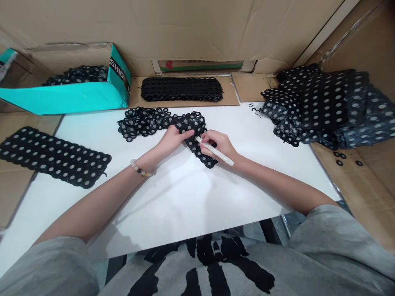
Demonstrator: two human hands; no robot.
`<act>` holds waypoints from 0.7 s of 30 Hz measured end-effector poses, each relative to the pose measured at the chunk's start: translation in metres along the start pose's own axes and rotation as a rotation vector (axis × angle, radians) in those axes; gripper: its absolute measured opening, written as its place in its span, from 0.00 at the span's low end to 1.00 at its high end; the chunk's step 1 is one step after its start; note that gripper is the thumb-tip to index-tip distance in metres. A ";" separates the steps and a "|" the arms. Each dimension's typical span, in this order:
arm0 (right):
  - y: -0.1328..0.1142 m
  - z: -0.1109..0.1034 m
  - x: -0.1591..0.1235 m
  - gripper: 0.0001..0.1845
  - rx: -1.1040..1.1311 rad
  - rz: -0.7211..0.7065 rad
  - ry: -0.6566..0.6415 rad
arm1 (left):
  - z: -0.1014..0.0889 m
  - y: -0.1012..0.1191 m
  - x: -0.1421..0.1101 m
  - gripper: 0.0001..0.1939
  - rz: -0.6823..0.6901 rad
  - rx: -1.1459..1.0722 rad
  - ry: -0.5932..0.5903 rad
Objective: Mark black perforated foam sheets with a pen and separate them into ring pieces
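Observation:
A strip of linked black rings (193, 121) lies bunched on the white table, its near end slanting down to the right. My left hand (173, 139) pinches the strip's left side, thumb on top and the other fingers partly hidden. In my right hand (219, 144) is a white pen-like tool (217, 153), held like a pencil, its tip against the rings near my left thumb. Left of the hands, the same piece trails off into a loose heap of black rings (143, 123); whether the two are joined I cannot tell.
A folded black ring panel (182, 89) lies on cardboard at the back. Another flat panel (55, 157) rests at left. The teal box (64, 98) holds more black rings. A large pile of ring panels (327, 102) stands at right, with several loose rings (339, 163) below it.

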State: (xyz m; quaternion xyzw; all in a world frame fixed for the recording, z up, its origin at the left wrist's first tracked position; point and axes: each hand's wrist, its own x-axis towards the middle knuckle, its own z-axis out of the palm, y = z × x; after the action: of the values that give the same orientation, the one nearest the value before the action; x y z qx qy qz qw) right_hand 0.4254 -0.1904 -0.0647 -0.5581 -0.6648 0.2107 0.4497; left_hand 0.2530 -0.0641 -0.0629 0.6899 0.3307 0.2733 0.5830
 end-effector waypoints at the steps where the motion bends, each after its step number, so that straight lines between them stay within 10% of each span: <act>1: -0.001 0.000 0.000 0.05 -0.011 -0.002 -0.002 | 0.001 0.000 0.000 0.18 -0.009 -0.025 0.003; 21: -0.003 -0.004 -0.002 0.05 0.004 0.005 0.023 | -0.002 0.009 -0.004 0.19 -0.019 0.162 -0.036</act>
State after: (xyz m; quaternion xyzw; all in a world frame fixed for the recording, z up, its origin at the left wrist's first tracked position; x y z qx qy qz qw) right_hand 0.4273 -0.1939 -0.0614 -0.5612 -0.6577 0.2067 0.4580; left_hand 0.2504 -0.0670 -0.0538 0.7366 0.3476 0.2277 0.5336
